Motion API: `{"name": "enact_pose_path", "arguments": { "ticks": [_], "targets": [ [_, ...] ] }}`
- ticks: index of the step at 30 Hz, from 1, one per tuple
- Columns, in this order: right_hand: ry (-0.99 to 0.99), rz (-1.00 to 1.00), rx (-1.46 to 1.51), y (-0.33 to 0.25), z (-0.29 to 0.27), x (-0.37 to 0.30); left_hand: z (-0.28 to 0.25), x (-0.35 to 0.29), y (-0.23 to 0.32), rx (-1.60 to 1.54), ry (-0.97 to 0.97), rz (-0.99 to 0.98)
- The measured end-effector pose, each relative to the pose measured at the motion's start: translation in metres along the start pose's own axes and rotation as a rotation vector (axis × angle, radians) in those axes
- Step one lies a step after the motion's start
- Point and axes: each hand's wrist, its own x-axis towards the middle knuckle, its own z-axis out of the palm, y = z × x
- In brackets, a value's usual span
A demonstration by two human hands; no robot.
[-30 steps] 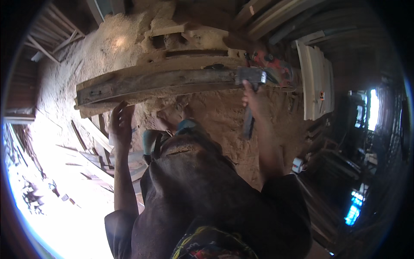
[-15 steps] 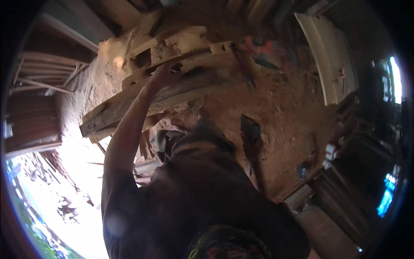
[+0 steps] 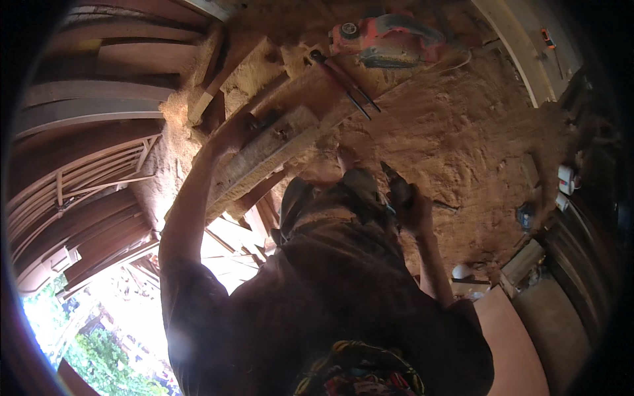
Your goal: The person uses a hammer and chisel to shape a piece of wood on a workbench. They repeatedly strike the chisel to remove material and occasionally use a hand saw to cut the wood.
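Note:
My left hand (image 3: 239,134) is closed over the edge of a rough wooden beam (image 3: 261,155) that lies slantwise in front of me. Shadow hides part of its fingers. In my right hand (image 3: 415,210), held low beside my right knee, is a dark flat-bladed tool (image 3: 391,175); its pointed end sticks up past the fingers, and its exact kind cannot be made out. Beyond the left hand, a long two-legged tool (image 3: 347,86) in red and black rests across the wood. A bare foot (image 3: 346,157) shows near the beam.
A red power planer (image 3: 396,41) lies at the far side, with a cord. Sawdust covers the ground (image 3: 462,145). Stacked boards (image 3: 99,158) line the left; a pale curved panel (image 3: 522,46) stands far right. A blue object (image 3: 525,216) and white items (image 3: 565,179) sit at right.
The view has swung, so the beam and planer appear shifted. The right hand's tool has turned from broad face to narrow edge. My left hand stays at the wood.

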Motion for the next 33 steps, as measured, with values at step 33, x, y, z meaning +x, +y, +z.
{"name": "enact_pose_path", "arguments": {
  "ticks": [33],
  "targets": [
    [-0.012,0.086,0.095,-0.022,-0.031,0.079,0.04,-0.113,0.083,-0.047,0.286,-0.036]
  ]
}}
